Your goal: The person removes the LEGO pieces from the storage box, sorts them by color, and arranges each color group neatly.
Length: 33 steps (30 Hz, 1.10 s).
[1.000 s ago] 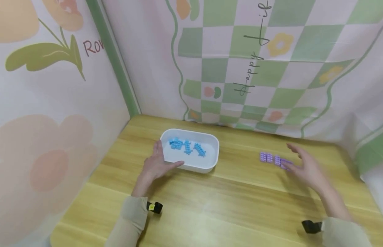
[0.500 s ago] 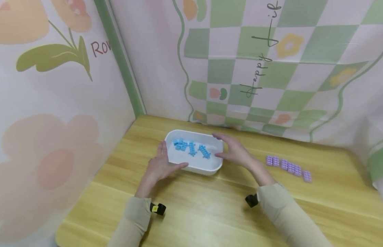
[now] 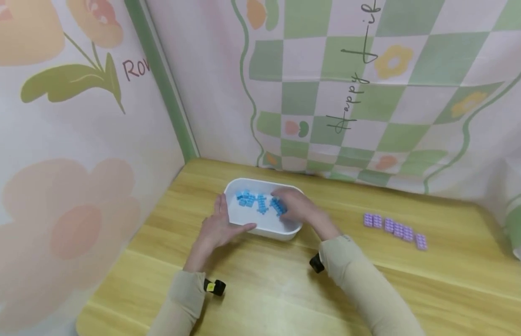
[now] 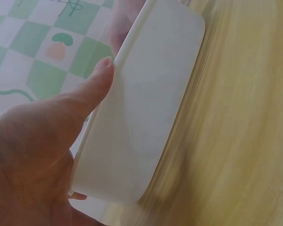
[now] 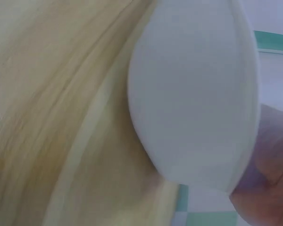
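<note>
A white plastic tub stands on the table with small light-blue toy building bricks inside it, some joined into strips. My left hand holds the tub's front left corner, its thumb along the front rim and its fingers at the left side; the left wrist view shows that thumb against the rim. My right hand reaches down into the tub's right part, fingers and thumb around the right blue brick strip. Whether it grips the strip is hidden; the tub wall blocks the right wrist view.
Several purple bricks lie in a loose row on the wooden table, to the right of the tub. A patterned cloth hangs behind the table's far edge, and another printed panel stands at the left.
My right hand has left the purple bricks, moved left to the tub's right rim, then gone down inside over the right blue strip. The left hand keeps its hold on the tub.
</note>
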Available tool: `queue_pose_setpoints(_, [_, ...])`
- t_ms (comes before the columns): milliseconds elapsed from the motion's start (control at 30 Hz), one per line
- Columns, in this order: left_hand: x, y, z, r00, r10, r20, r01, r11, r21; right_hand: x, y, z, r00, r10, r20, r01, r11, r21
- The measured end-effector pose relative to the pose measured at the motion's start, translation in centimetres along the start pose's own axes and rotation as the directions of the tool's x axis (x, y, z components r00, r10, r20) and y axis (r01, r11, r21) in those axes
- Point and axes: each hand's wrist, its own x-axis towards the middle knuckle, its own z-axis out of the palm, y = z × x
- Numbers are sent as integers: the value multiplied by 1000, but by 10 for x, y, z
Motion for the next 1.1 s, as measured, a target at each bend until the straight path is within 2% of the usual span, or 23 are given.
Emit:
queue_pose_setpoints(133, [1,1,2,1000,4,-9,-4,1000,6,0,0,6,999,38,-9,-39,997,-65])
queue_pose_setpoints(333, [1,2,3,1000,-4,-9,4,1000,13,-2,-1,9,996,91,-12,-92,992,-82])
queue_pose_setpoints(667, [1,1,2,1000,-4,-1,4,1000,12,-2,-3,12,994,87,-66,-92,993,-70])
queue_pose_setpoints(1100, [1,1,2,1000,-7,-1,7,1000,3,-2,-2,6,992,103,67,-94,988,-120])
